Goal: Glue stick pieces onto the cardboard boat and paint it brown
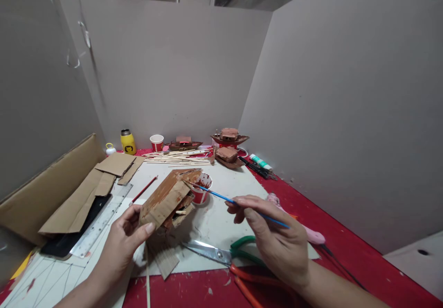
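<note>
My left hand (pixel 122 239) grips the near end of a cardboard model piece (pixel 166 202), tilted up off the table, its top partly coated in brown paint. In my right hand (pixel 277 234) is a thin blue paintbrush (pixel 221 196), pinched between thumb and fingers. The brush tip meets the far part of the cardboard piece, along its upper edge. Just behind the piece stands a red and white paper cup (pixel 200 198) with brown paint smeared inside. Scissors (pixel 218 254) with green and orange handles lie open below my right hand, which hides part of them.
Cardboard sheets (pixel 78 202), a clear ruler (pixel 100 225) and a red pencil (pixel 144 189) lie left. Wooden sticks (pixel 180 156), a yellow bottle (pixel 128 142), another paper cup (pixel 157 143) and brown model boats (pixel 230 136) are at the back. A pink glue gun (pixel 313 235) lies right.
</note>
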The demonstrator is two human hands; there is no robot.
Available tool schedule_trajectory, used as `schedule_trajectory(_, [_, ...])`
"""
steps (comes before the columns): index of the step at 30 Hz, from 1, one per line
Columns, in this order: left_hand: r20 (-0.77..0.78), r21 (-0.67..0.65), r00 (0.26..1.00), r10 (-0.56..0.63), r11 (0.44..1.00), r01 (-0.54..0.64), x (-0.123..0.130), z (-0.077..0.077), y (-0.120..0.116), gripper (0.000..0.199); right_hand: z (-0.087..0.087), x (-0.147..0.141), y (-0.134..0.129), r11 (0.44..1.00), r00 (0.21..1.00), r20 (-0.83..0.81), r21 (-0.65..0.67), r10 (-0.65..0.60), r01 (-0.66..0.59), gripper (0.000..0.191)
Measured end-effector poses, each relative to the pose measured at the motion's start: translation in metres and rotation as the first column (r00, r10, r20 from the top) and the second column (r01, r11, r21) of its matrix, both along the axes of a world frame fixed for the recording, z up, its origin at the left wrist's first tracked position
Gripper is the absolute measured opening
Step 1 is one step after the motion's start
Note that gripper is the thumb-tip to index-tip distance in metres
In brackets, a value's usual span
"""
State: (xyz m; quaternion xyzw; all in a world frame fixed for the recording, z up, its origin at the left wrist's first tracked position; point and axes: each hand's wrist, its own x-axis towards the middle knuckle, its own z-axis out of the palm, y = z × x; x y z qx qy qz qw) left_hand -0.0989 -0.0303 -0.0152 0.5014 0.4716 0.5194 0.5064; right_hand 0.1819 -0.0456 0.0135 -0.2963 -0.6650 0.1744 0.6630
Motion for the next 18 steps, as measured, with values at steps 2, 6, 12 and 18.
schedule_trajectory(2, [-0.014,0.011,1.000,-0.003,1.000,0.003,0.000,-0.001,-0.001,0.041,-0.001,0.000,0.000,1.000,0.999,0.030,-0.001,0.010,-0.010,0.023])
schedule_trajectory(6, [-0.055,0.028,0.998,-0.007,1.000,0.009,-0.001,0.001,-0.001,0.040,-0.008,-0.005,-0.003,0.995,0.990,0.108,0.018,0.094,-0.097,0.032])
schedule_trajectory(12, [-0.061,0.033,0.998,0.000,0.999,0.002,0.001,0.002,-0.002,0.041,-0.013,-0.009,-0.007,0.988,0.971,0.187,0.011,0.149,-0.154,0.040])
schedule_trajectory(18, [-0.093,0.043,0.995,-0.031,0.998,0.035,-0.002,-0.001,-0.002,0.040,-0.006,-0.001,0.002,0.998,0.999,0.051,0.059,-0.016,0.013,0.025])
